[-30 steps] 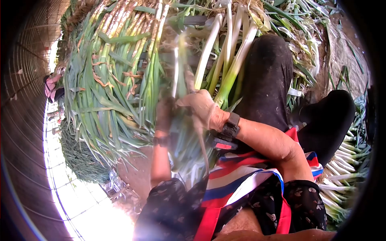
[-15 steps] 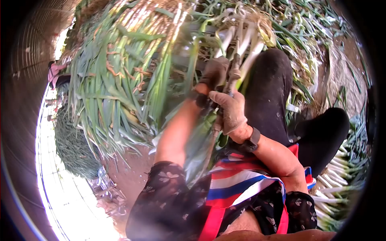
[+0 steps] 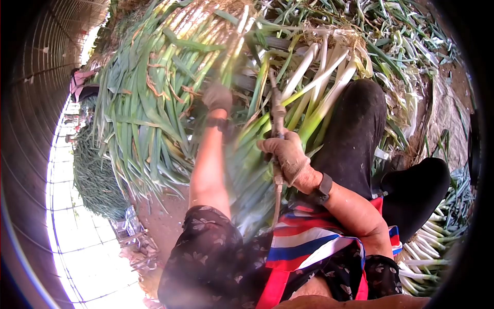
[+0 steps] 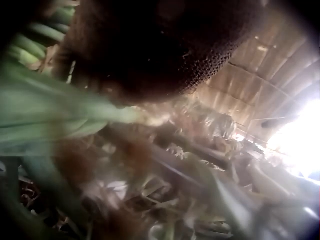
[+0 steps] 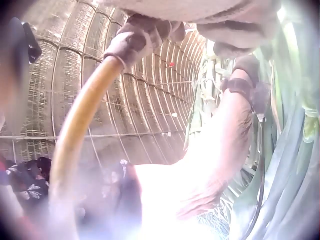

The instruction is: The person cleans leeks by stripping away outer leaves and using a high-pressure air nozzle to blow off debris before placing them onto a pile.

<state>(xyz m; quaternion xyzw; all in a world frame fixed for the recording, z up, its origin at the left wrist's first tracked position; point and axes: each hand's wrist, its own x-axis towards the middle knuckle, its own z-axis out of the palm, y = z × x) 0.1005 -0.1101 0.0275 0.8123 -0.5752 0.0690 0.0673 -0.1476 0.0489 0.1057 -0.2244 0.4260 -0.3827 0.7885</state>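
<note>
My right hand (image 3: pixel 288 154), in a pale glove, grips a long hose nozzle (image 3: pixel 278 110) whose tip points away from me. Its yellowish hose (image 5: pixel 82 120) runs down from the grip in the right wrist view. My left hand (image 3: pixel 217 98), in a darker glove, is at the right edge of a big heap of untrimmed green onions (image 3: pixel 154 98). In the left wrist view a green onion stalk (image 4: pixel 120 114) passes right under its blurred fingers; I cannot tell whether they grip it. Thick white-stemmed green onions (image 3: pixel 337 95) lie beside my knee, one slanting across the others.
Stripped leaves and peelings (image 3: pixel 396 31) litter the far right. More white-stemmed onions (image 3: pixel 424 242) lie in rows by my right side. My bent leg (image 3: pixel 355 118) borders the work spot. At far left another person (image 3: pixel 82 85) is near the tunnel wall (image 3: pixel 31 103).
My left hand went right to the white-stemmed onions, then back left to the heap. A thin white stalk now lies slanting across them. My right hand, still gripping the nozzle, has shifted right and toward me.
</note>
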